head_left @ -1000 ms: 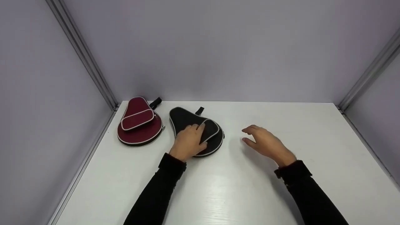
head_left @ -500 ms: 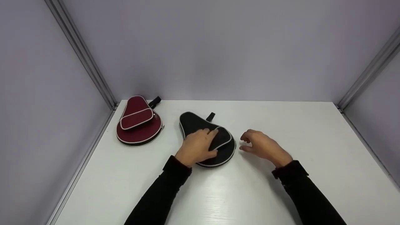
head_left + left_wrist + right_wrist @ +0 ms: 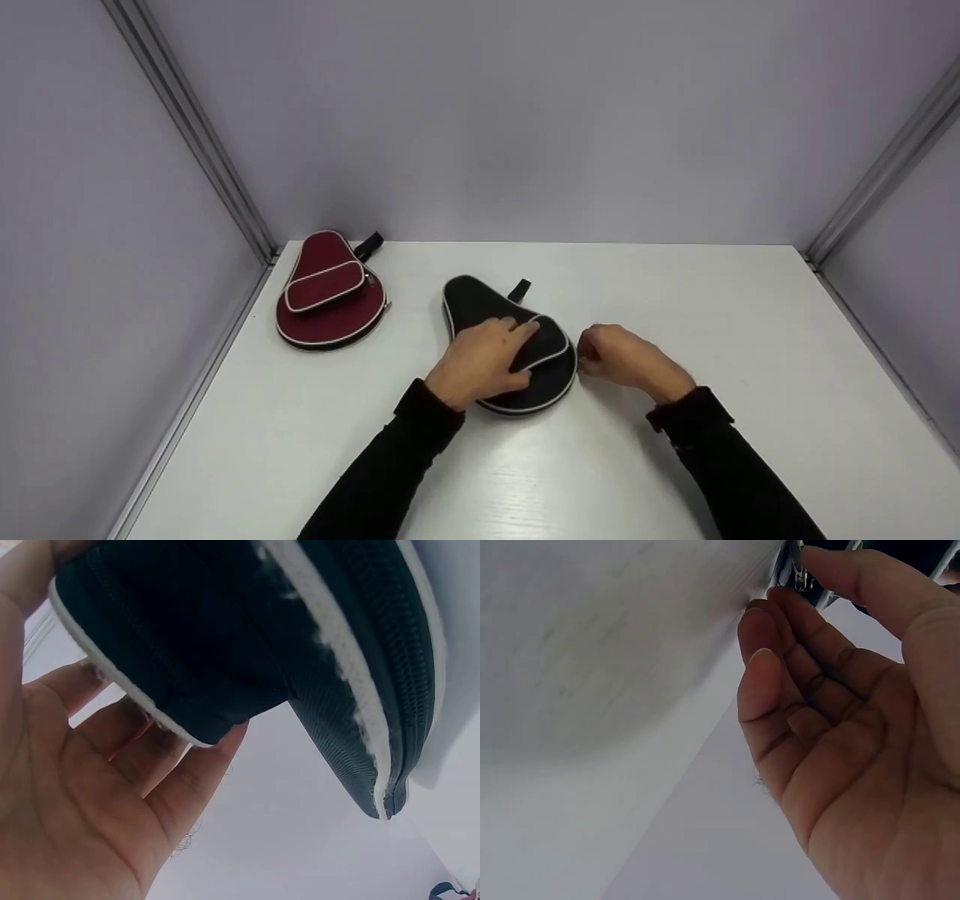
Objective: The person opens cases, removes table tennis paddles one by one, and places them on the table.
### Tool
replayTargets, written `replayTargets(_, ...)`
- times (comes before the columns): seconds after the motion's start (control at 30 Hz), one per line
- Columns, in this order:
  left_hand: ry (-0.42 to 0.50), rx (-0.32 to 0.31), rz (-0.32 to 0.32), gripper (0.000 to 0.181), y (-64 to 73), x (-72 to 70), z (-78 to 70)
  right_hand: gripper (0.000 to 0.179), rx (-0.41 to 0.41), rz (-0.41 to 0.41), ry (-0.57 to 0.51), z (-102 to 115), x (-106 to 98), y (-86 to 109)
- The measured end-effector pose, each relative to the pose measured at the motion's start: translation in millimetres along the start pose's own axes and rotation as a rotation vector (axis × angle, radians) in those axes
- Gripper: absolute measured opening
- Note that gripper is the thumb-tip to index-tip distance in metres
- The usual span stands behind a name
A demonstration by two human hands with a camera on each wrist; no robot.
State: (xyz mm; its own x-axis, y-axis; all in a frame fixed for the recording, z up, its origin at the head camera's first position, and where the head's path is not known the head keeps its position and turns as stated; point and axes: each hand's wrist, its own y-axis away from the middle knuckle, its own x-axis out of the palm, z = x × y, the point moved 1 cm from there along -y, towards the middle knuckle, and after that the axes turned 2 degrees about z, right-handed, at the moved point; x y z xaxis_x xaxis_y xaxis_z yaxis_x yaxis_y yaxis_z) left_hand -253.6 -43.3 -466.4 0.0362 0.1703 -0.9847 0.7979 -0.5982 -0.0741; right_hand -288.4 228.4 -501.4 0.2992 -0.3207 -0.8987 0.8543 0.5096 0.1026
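Observation:
A black table tennis paddle case (image 3: 480,300) with white piping lies on the white table. My left hand (image 3: 480,364) is over it, gripping its front pocket (image 3: 165,637) between thumb and fingers; the left wrist view shows the fingertips along the pocket's piped edge. The case's zippered side faces right in that view. At the right edge of the case is my right hand (image 3: 626,356), thumb and forefinger pinching a small metal zipper pull (image 3: 800,566). The head view hides that pull behind the fingers.
A dark red paddle case (image 3: 330,326) with white piping and a black strap (image 3: 368,245) lies at the back left of the table (image 3: 675,289). Grey walls stand behind and at both sides.
The black case has slid right and toward me under my left hand. My right hand has moved left to the case's edge, its fingers closing into a pinch.

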Motion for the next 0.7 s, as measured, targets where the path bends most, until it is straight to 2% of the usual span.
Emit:
replayTargets(0.33,-0.009,0.024,-0.002,0.069,-1.7,-0.8,1.5,0.011,0.133,0.006,0.01,4.4,2.6,-1.7)
replayTargets(0.5,0.006,0.038,0.012,0.067,-1.6,-0.7,1.7,0.007,0.102,-0.024,0.045,4.6,4.2,-0.1)
replayTargets(0.7,-0.001,0.015,0.026,0.066,-3.2,-1.9,2.4,0.009,0.063,-0.046,0.1,4.7,2.0,2.0)
